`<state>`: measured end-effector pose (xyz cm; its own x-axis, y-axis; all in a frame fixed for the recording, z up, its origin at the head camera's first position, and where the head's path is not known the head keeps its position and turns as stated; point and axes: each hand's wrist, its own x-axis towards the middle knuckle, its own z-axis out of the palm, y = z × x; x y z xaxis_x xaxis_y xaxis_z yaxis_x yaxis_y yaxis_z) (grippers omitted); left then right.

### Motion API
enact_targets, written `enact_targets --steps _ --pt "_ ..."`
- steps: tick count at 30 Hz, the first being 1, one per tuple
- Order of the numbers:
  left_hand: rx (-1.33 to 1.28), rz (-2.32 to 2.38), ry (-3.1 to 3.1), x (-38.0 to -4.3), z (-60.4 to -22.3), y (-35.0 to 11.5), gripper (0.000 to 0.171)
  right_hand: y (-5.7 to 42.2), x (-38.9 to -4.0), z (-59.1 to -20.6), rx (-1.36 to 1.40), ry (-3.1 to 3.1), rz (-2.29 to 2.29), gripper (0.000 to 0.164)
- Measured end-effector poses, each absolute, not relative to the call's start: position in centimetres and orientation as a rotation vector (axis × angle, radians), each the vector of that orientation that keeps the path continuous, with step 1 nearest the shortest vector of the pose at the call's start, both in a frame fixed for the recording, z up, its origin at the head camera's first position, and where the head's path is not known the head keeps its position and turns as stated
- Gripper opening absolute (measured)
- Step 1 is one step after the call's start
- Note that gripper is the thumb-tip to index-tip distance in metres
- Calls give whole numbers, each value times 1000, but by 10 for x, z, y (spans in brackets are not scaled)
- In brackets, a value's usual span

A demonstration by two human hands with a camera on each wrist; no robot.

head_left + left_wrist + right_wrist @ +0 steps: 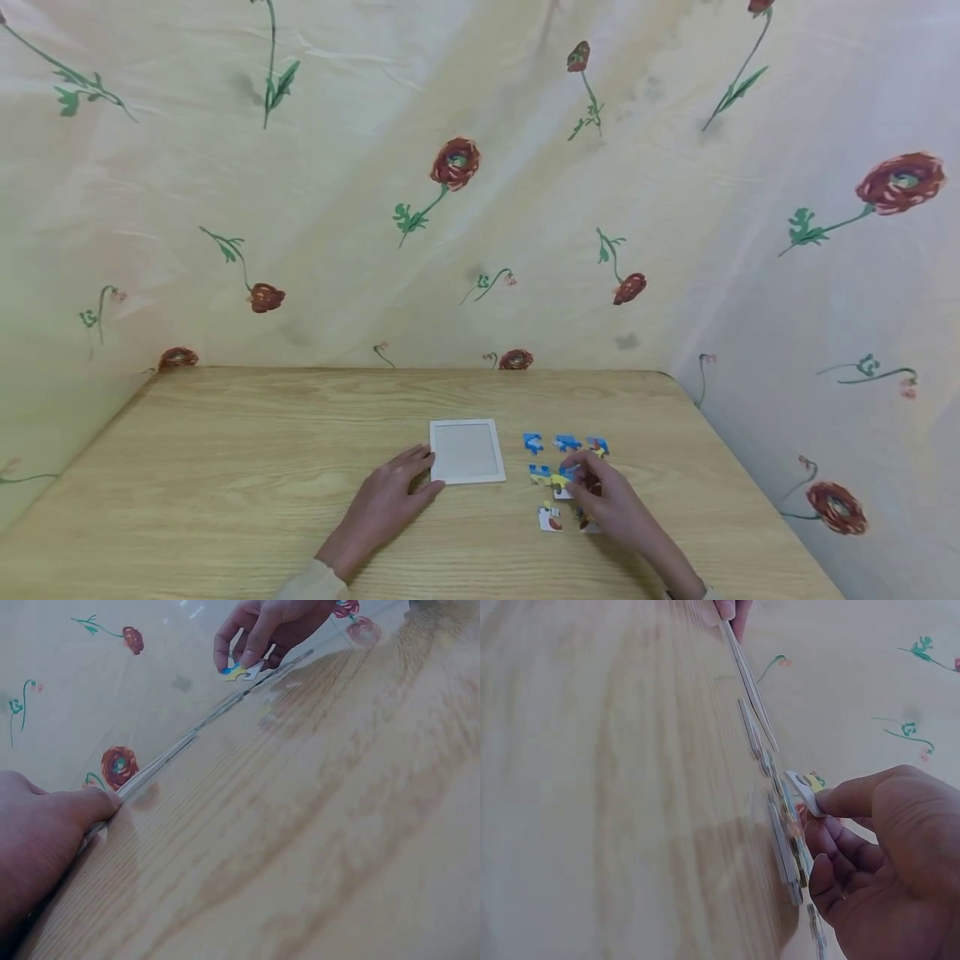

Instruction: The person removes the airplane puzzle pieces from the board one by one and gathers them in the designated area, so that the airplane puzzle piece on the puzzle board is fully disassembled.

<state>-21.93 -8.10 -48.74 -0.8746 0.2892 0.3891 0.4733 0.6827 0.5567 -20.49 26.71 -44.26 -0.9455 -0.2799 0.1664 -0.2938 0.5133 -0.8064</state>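
Note:
A thin white square frame point(468, 451) with a pale grey inside lies flat on the table. My left hand point(392, 490) rests at its left side, fingers along the edge and thumb at the near left corner. To the right of the frame, my right hand point(611, 502) pinches a jigsaw piece point(237, 673) coloured blue, yellow and white between thumb and fingertips, raised over the other pieces. Loose jigsaw pieces lie below and around it: a blue one point(532, 442), a blue and yellow one point(539, 474) and a white one point(550, 518). The right hand partly covers another piece point(587, 524).
The wooden table point(247, 467) has a light grain. Behind it and at both sides hangs a pale cloth point(360, 183) printed with red flowers. Two more blue jigsaw pieces, one in the middle point(567, 442) and one at the right point(597, 445), lie in the far row.

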Motion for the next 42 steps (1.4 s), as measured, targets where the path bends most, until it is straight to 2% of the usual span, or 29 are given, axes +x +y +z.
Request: enact_targets --steps 19,42 --pt "-620 -967 -2635 -221 -488 -80 46 288 -189 -441 164 -2787 1377 25" --pt "-608 -961 -2634 -221 -488 -81 47 310 -179 -443 128 -2778 1298 25"
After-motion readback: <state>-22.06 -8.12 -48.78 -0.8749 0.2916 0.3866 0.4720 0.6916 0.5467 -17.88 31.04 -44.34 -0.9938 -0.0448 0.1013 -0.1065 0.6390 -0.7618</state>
